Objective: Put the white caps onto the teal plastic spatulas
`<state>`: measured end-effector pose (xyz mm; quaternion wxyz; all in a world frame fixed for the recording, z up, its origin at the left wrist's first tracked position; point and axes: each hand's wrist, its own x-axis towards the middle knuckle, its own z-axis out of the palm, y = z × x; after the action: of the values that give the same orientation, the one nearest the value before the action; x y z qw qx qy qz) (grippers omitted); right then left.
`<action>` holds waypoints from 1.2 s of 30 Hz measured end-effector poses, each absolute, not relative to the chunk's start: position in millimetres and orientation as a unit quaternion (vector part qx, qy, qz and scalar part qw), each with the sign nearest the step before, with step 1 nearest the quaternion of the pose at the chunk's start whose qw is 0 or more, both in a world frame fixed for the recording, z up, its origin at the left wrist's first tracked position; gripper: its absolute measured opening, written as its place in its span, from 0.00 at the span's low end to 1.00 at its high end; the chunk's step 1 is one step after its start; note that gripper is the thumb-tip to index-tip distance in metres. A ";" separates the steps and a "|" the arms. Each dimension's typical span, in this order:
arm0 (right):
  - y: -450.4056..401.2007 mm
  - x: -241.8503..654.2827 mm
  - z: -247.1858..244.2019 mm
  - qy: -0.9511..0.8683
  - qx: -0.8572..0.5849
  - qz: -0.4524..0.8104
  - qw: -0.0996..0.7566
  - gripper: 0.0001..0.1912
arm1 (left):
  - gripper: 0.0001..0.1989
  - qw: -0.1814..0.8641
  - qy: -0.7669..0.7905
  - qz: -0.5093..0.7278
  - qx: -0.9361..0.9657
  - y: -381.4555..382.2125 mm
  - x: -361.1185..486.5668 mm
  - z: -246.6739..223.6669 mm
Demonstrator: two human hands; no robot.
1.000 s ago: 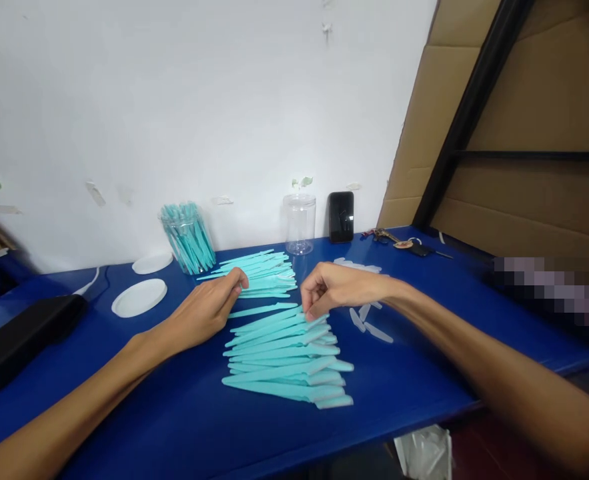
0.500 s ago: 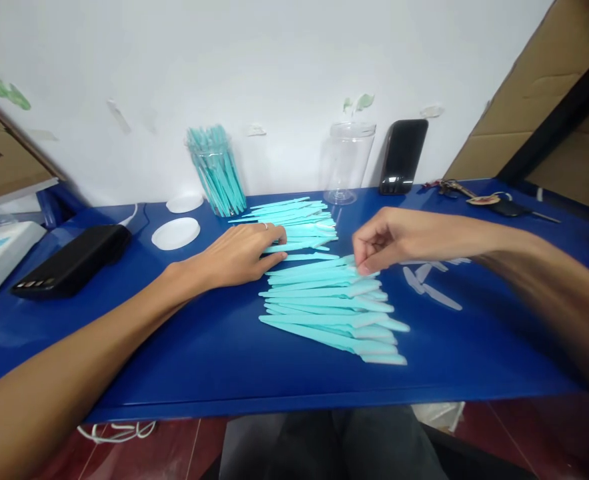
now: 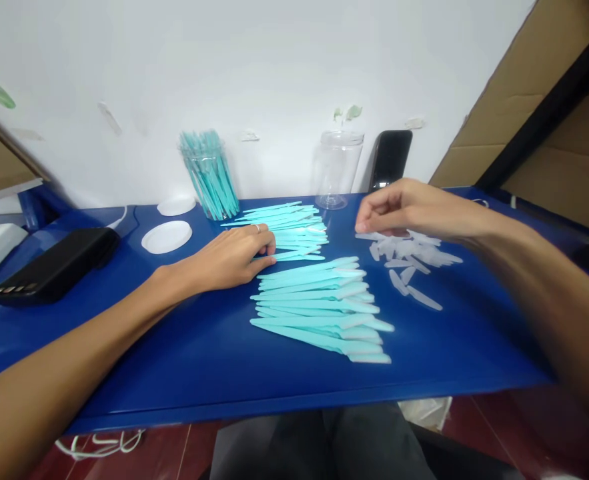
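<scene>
My left hand (image 3: 237, 257), a ring on one finger, is closed at the handle end of a teal eyebrow razor (image 3: 299, 255), beside the upper group of razors (image 3: 284, 217). Nearer me lies a second row of teal razors (image 3: 314, 307), their pale blade ends pointing right. To the right, my right hand (image 3: 391, 208) is pinched over a pile of translucent blade caps (image 3: 409, 250). A cap (image 3: 367, 236) shows under its fingertips, though the palm hides part of it.
A clear jar full of teal razors (image 3: 209, 177) stands by the wall, near two white lids (image 3: 167, 237). An open clear jar (image 3: 338, 170) and a phone (image 3: 391, 157) stand at the back. A black power bank (image 3: 54, 263) lies left.
My right hand has moved from the razors' blade ends to the cap pile, up and right. My left hand stays by the upper razors. The view has shifted slightly.
</scene>
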<state>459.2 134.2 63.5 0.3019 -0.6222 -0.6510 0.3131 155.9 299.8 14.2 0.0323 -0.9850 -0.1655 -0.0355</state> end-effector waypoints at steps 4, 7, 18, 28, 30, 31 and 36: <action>141.8 478.7 58.1 -0.567 -0.707 0.185 0.381 0.12 | 0.07 0.081 -0.149 -0.048 -0.984 304.6 153.6 11.0; 148.0 495.5 51.2 -0.530 -0.775 0.025 0.344 0.08 | 0.07 0.120 -0.144 -0.066 -0.980 308.9 152.2 7.7; 147.5 519.6 43.3 -0.567 -0.801 0.055 0.186 0.05 | 0.09 0.069 -0.130 -0.075 -0.986 312.0 148.3 3.9; 151.1 519.8 36.8 -0.583 -0.793 0.121 0.131 0.02 | 0.18 -0.019 -0.148 -0.088 -0.985 311.5 149.9 2.7; 151.9 518.3 35.1 -0.577 -0.797 0.129 0.122 0.07 | 0.18 -0.026 -0.153 -0.083 -0.984 309.3 150.4 5.3; 152.2 517.6 34.3 -0.574 -0.799 0.132 0.121 0.10 | 0.17 -0.030 -0.154 -0.081 -0.984 308.4 150.5 6.7; 152.7 511.8 35.1 -0.554 -0.800 0.121 0.195 0.08 | 0.16 -0.045 -0.157 -0.070 -0.984 306.6 150.8 10.3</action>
<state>511.8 152.7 35.1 0.1954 -0.7999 -0.5543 0.1212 150.8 306.6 10.3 -0.0454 -0.9840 -0.1571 -0.0703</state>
